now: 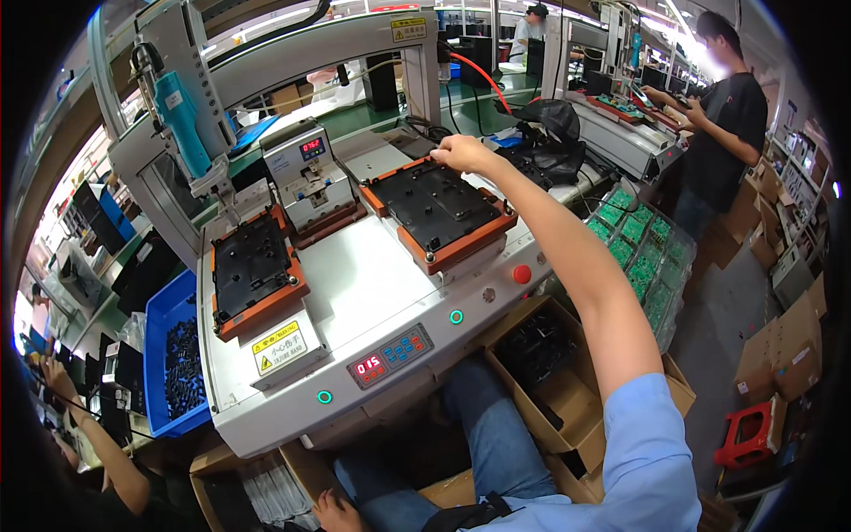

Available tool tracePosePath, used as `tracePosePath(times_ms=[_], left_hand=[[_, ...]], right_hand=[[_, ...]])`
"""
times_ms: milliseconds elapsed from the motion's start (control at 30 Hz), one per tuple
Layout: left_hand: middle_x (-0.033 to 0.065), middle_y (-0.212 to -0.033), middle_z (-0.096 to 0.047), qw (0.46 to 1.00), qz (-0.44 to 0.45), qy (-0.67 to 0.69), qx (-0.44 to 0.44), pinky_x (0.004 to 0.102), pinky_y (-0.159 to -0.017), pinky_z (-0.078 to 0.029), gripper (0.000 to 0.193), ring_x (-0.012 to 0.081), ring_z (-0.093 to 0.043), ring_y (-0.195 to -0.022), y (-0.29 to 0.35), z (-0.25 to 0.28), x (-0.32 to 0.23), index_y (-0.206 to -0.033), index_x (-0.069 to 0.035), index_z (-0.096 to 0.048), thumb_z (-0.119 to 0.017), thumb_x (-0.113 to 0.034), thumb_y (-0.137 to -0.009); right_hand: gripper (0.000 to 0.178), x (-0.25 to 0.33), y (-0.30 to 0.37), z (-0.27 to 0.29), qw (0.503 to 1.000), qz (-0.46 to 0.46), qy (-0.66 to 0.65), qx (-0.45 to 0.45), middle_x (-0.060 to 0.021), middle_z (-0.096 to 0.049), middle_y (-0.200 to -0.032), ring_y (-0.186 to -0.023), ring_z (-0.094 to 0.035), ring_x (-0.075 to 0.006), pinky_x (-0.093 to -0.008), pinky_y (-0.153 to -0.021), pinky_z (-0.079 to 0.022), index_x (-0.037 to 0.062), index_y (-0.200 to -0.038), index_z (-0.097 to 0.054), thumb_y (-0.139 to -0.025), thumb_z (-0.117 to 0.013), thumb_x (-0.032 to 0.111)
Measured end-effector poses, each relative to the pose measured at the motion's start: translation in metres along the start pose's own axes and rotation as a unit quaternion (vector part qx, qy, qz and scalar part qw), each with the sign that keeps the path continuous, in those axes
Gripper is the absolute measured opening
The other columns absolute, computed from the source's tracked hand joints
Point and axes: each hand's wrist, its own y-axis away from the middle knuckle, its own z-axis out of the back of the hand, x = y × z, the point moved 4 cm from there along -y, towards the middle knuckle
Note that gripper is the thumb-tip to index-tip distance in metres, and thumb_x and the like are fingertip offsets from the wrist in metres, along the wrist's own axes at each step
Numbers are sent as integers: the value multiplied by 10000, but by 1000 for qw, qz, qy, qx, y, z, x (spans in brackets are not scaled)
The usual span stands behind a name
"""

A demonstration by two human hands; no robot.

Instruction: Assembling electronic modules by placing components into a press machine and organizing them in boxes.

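Observation:
My right hand (465, 152) reaches across the machine to the far edge of the right orange fixture (417, 253). Its fingers are pinched together at that edge, and whatever lies between them is too small to make out. A flat black plastic panel (430, 208) lies in this fixture. Another black panel (253, 266) sits in the left orange fixture (232, 326), under a teal electric screwdriver (180, 115) on the gantry. Low in the view, my left hand (339, 512) rests beside my left thigh with its fingers apart, holding nothing visible.
Between the fixtures stands a screw feeder (306, 168) with a red display. A blue bin (152, 355) of small black parts is at left. Cardboard boxes (567, 417) flank my knees. Green circuit boards fill a clear tray (651, 266) at right. Other people work nearby.

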Motion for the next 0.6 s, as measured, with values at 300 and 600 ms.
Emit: tracePosePath(times_ms=[300, 600], left_hand=[[154, -1000, -644, 1000, -1, 0, -13, 427, -806, -477, 254, 358, -585, -892, 5, -3, 1, -994, -52, -658, -591, -99, -754], [165, -981, -640, 1000, -8, -8, -9, 435, -802, -474, 278, 369, -580, -899, 3, -4, 0, -1021, -57, -655, -595, -116, -756]], right_hand=[[476, 5, 1, -11, 988, -45, 100, -111, -220, -663, -922, -904, -635, -378, -450, -805, -484, 6, -868, -686, -847, -540, 459], [511, 11, 78, 27, 988, -77, 117, -64, -198, -654, -1026, -979, -625, -359, -462, -821, -486, 24, -989, -672, -881, -508, 496]])
